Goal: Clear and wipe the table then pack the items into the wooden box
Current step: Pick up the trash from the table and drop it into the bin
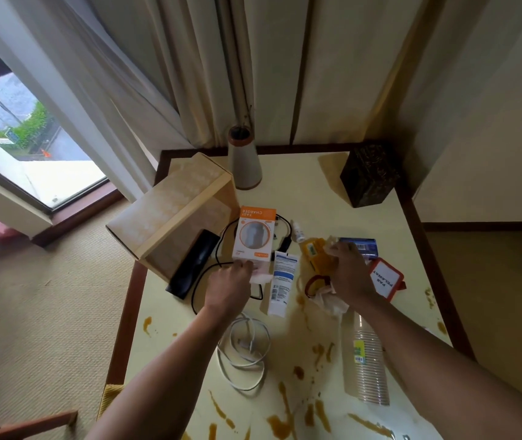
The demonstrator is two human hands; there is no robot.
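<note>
The left hand (229, 285) curls at the charger box's (254, 233) near edge, but what it pinches is unclear. The right hand (350, 274) grips a crumpled tissue (331, 301), hiding part of a yellow packet (315, 254). The wooden box (170, 217) lies on the table's (310, 192) left side.

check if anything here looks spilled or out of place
Brown liquid is splashed in streaks and drips over the near half of the table, around the white cable and beside the sleeve of plastic cups, which lies on its side.

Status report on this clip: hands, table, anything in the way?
Left hand at near edge of orange-and-white charger box, grip unclear. Right hand clutching crumpled white tissue. Cream table stained brown, items unpacked.
</note>
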